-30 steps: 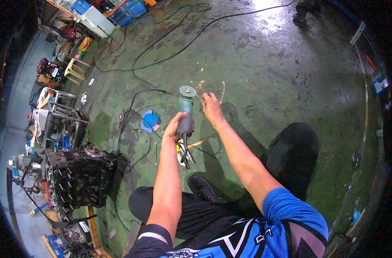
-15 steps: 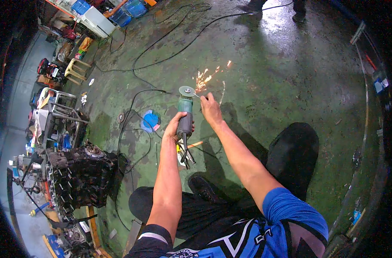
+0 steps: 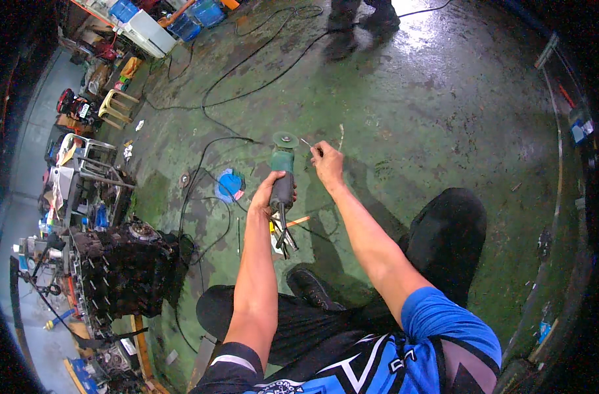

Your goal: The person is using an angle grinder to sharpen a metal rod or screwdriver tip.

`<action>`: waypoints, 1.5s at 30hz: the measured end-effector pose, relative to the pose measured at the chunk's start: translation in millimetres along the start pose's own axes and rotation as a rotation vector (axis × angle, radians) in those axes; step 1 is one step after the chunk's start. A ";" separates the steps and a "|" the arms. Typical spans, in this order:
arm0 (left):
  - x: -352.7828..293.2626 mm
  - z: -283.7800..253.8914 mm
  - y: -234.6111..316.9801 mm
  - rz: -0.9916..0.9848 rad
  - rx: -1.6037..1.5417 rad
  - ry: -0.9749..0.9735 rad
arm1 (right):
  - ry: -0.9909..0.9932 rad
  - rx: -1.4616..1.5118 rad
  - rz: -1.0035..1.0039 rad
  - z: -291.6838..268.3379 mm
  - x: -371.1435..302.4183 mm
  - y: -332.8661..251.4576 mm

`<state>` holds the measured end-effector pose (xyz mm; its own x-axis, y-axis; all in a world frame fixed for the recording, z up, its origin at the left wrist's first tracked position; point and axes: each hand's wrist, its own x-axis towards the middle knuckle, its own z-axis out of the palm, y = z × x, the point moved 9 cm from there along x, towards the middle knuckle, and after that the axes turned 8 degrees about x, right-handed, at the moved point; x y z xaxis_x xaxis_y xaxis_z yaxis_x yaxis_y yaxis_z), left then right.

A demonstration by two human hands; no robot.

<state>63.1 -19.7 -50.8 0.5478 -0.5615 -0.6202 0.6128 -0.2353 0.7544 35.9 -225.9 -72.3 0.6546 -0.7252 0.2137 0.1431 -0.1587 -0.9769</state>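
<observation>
My left hand [image 3: 265, 192] is wrapped round the dark body of a green angle grinder [image 3: 283, 172]. Its round disc [image 3: 286, 139] faces up at the far end, and a power cord hangs from the near end. Just right of the disc, my right hand [image 3: 328, 164] pinches a thin metal rod [image 3: 305, 142]. The rod's tip points toward the disc with a small gap between them. No sparks show. Most of the rod is hidden in my fingers, so its exact kind is unclear.
A large dark engine block [image 3: 125, 269] stands at my left. Black cables [image 3: 204, 98] loop across the green floor [image 3: 444, 131]. A blue round object [image 3: 230, 183] lies left of the grinder. A beige plastic stool [image 3: 117, 107] is farther left. Another person's shoes [image 3: 380, 20] show at the far edge.
The sparks have stopped. My right hand has drawn the rod back to the right, off the disc. The other person's feet have moved left.
</observation>
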 end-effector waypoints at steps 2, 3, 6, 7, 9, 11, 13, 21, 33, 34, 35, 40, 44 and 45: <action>-2.1 -7.6 -1.4 0.006 -0.005 0.018 | -0.024 -0.036 -0.032 6.9 -5.6 -10.6; -3.1 -11.0 -1.6 0.013 -0.010 0.027 | -0.043 -0.078 -0.069 11.0 -8.3 -17.9; -0.9 -1.0 -1.0 0.017 -0.034 0.011 | -0.045 -0.154 -0.146 6.7 -8.4 -25.0; -0.7 -1.1 -1.1 0.017 -0.034 0.012 | -0.045 -0.154 -0.146 7.3 -9.0 -26.4; -0.5 -3.3 -0.6 0.024 -0.043 0.026 | -0.063 -0.162 -0.143 10.4 -10.8 -28.6; -1.1 -4.0 -0.6 0.019 -0.042 0.013 | -0.072 -0.111 -0.114 11.4 -12.7 -27.5; -1.8 -3.7 -1.0 0.013 -0.041 0.000 | -0.082 -0.061 -0.085 13.4 -13.7 -25.9; 1.6 -2.5 -3.0 0.002 -0.003 -0.011 | -0.097 0.472 0.422 25.5 -13.7 14.8; -0.6 3.0 -0.5 -0.011 -0.050 -0.043 | -0.087 0.902 0.699 33.8 -21.0 29.1; -1.2 2.0 -1.3 -0.012 -0.051 -0.040 | -0.088 0.903 0.702 34.8 -22.5 28.3; -1.7 -0.3 -1.2 -0.002 -0.039 -0.023 | -0.103 0.829 0.655 33.5 -21.9 25.4; 0.9 -1.8 -0.3 0.019 -0.045 -0.028 | -0.140 0.337 0.428 27.6 -14.7 15.5; 3.8 -1.1 -3.7 -0.008 0.000 0.003 | -0.072 -0.114 -0.090 14.5 -12.0 -25.6; 2.9 -5.6 -4.2 -0.007 0.005 0.015 | -0.047 -0.209 -0.218 14.8 -16.4 -40.9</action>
<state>65.3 -15.9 -57.0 0.5520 -0.5481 -0.6284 0.6139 -0.2427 0.7511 30.3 -197.5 -35.8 0.6596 -0.6279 0.4130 0.1313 -0.4447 -0.8860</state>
